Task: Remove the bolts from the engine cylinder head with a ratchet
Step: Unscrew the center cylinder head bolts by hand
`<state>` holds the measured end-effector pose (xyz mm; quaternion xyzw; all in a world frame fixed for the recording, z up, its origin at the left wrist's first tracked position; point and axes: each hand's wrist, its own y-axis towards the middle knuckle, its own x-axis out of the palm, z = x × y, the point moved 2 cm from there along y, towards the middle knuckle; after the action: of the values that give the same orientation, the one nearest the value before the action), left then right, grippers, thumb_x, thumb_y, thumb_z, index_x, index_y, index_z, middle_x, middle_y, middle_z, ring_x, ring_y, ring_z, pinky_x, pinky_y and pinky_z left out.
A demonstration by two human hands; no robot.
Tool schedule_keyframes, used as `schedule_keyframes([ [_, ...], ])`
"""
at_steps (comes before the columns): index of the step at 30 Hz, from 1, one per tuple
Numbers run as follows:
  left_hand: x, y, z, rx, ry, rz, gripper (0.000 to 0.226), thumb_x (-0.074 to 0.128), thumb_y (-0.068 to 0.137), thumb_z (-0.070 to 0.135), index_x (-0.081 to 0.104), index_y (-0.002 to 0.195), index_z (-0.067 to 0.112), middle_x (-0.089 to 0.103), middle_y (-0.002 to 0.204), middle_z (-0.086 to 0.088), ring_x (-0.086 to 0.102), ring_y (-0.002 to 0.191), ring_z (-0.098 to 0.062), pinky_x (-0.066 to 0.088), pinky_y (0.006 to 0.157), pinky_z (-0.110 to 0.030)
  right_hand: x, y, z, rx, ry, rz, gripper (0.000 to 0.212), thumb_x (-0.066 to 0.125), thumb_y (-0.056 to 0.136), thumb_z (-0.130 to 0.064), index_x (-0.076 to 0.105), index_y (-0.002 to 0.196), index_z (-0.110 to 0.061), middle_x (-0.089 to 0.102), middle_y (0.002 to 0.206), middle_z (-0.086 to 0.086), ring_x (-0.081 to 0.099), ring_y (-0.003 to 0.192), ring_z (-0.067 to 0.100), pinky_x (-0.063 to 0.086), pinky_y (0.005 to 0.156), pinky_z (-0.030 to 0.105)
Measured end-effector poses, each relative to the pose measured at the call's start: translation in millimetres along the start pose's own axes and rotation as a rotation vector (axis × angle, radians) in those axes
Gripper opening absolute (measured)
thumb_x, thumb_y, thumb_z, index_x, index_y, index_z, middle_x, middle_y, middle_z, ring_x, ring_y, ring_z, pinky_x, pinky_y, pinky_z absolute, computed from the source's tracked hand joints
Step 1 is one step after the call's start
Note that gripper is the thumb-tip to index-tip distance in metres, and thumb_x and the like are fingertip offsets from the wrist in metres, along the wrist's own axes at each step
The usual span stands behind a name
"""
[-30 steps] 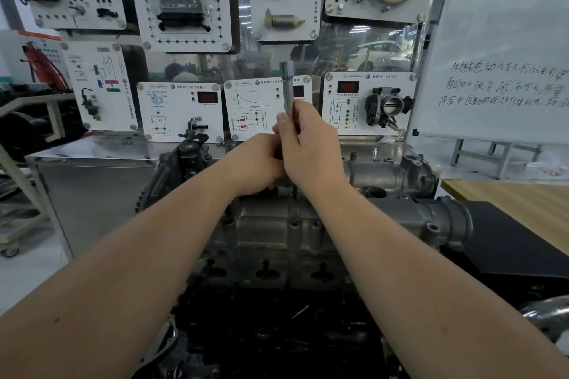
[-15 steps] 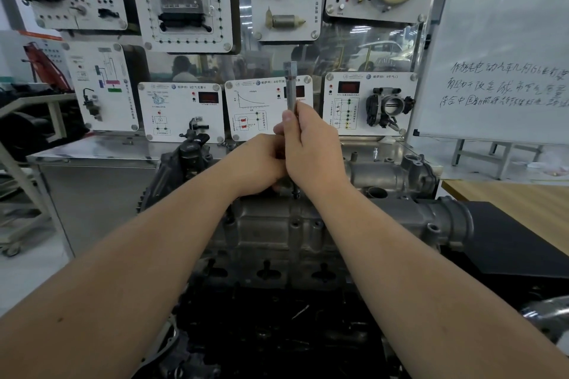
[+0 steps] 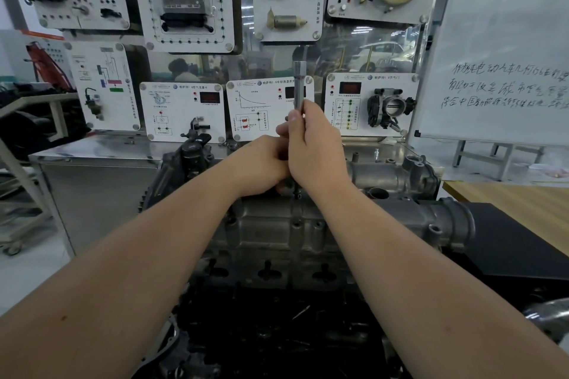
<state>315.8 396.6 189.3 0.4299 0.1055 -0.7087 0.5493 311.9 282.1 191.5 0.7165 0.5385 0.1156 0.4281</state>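
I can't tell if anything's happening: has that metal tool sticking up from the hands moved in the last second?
No. The tool stays upright, its tip still over the same white chart panel, gripped by the right hand.

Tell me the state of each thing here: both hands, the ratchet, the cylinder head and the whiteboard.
Right hand: fingers curled round the ratchet handle.
Left hand: curled at the tool's base; what it holds is hidden.
Ratchet: handle upright, its lower end hidden by the hands.
Cylinder head: on the engine.
Whiteboard: handwriting on it.

- The ratchet (image 3: 298, 83), gripped upright in the right hand (image 3: 314, 148), tips slightly rightward at its far top end.
- The left hand (image 3: 261, 166) shifts slightly right with it.
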Motion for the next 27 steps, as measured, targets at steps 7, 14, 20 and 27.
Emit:
schedule_keyframes([
  [7,0.7,0.7,-2.9,-0.029,-0.035,0.012,0.023,0.053,0.082,0.011,0.067,0.082,0.029,0.072,0.063,0.001,0.066,0.050,-0.009,0.041,0.039,-0.013,0.2,0.0,-0.2,-0.026,0.012,-0.016,0.026,0.047,0.105,-0.031,0.060,0.117,-0.012,0.071,0.094,-0.001,0.063,0.085,0.014,0.050,0.076,0.035],
  [14,-0.9,-3.3,3.6,0.006,-0.066,0.001,0.047,0.049,0.082,0.012,0.068,0.069,0.053,0.071,0.062,0.013,0.067,0.052,-0.005,0.043,0.043,-0.011,0.6,0.2,1.4,0.018,0.025,-0.027,0.035,0.040,0.107,-0.030,0.047,0.139,-0.019,0.071,0.092,-0.011,0.067,0.093,0.014,0.051,0.083,0.033],
  [20,-0.8,-2.3,0.6,-0.005,-0.046,0.010,0.035,0.050,0.086,0.009,0.067,0.082,0.040,0.073,0.067,0.005,0.065,0.051,-0.008,0.043,0.041,-0.014,1.8,1.6,3.7,0.000,0.076,-0.022,0.029,0.045,0.106,-0.031,0.051,0.131,-0.020,0.071,0.094,-0.010,0.064,0.089,0.009,0.047,0.074,0.024],
  [27,-0.7,-3.2,3.5,-0.006,-0.035,0.026,0.028,0.052,0.086,0.005,0.065,0.079,0.029,0.069,0.059,0.012,0.064,0.048,-0.003,0.041,0.040,-0.011,2.9,2.0,6.1,-0.023,0.009,-0.023,0.032,0.042,0.107,-0.031,0.052,0.134,-0.017,0.070,0.089,-0.011,0.063,0.082,0.002,0.048,0.069,0.020],
])
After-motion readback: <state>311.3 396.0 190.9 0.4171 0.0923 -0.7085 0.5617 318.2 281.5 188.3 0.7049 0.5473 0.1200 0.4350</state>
